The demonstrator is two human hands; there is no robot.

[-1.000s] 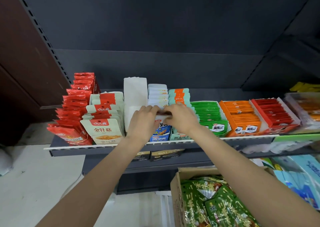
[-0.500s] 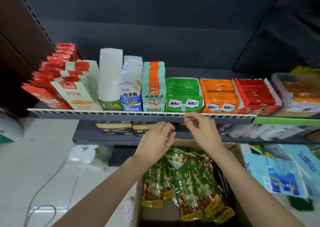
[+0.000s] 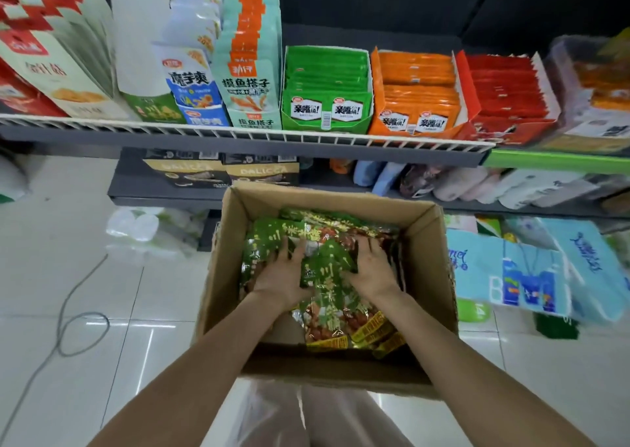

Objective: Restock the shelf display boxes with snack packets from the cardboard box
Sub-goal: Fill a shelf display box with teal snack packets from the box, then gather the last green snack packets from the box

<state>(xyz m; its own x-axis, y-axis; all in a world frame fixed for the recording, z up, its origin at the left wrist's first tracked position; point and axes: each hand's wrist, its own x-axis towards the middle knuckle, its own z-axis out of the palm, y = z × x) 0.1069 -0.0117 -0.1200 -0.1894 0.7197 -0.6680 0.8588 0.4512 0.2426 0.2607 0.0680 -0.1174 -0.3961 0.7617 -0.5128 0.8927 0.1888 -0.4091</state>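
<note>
Both hands have dropped from the shelf edge into the cardboard box (image 3: 426, 238) since half a second ago. Left hand (image 3: 281, 277) lies on the green snack packets (image 3: 332, 286), fingers spread and bent over one packet's left edge. Right hand (image 3: 370, 269) curls its fingers round the same packet's right side (grasp appears two-handed; thumbs partly hidden). Box sits on the floor below the shelf (image 3: 238, 139), holding a loose heap of green packets with yellow bottom bands. Shelf display boxes: green box (image 3: 325, 115), orange box (image 3: 414, 124), red box (image 3: 501, 129), each filled with matching sachets. White display box (image 3: 139, 37) stands just left of the blue packets (image 3: 196, 81).
</note>
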